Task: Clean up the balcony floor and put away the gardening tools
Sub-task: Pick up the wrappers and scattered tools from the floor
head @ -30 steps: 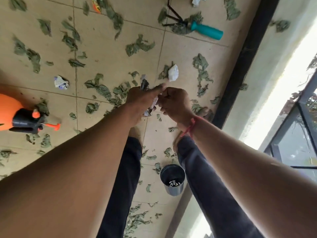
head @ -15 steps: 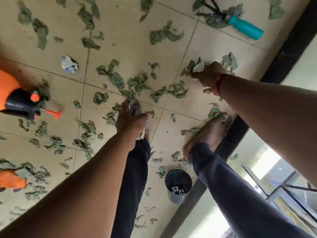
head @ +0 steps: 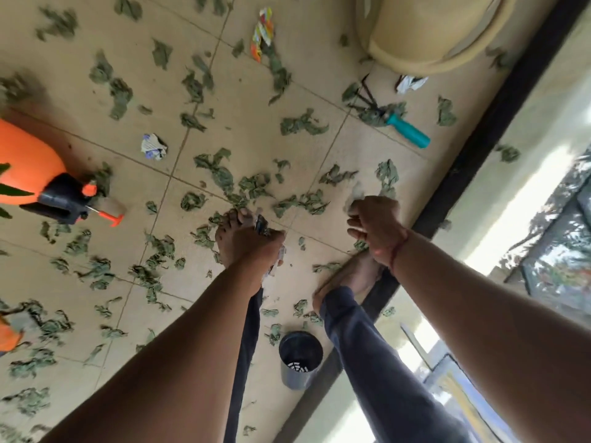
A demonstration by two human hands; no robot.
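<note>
Dry green leaves [head: 303, 124] litter the tiled balcony floor [head: 367, 161]. My left hand [head: 252, 246] grips a wad of crumpled wrappers [head: 261, 224] above my left foot. To its right, my right hand [head: 375, 227] holds a crumpled white paper [head: 355, 199] just above the floor. A hand rake with a teal handle [head: 407, 132] lies further off among leaves. An orange pressure sprayer [head: 30, 169] lies on its side at the left edge.
A small grey pot [head: 300, 362] stands between my legs. A crumpled paper [head: 153, 147], a colourful wrapper [head: 262, 33] and a white scrap [head: 411, 83] lie on the tiles. A beige tub [head: 431, 33] is at the top. A black sill [head: 479, 135] borders the right side.
My right hand closed on the white paper on the floor and drew it back toward me. The view tilted up, bringing the tub and more floor into sight. My left hand kept its wad.
</note>
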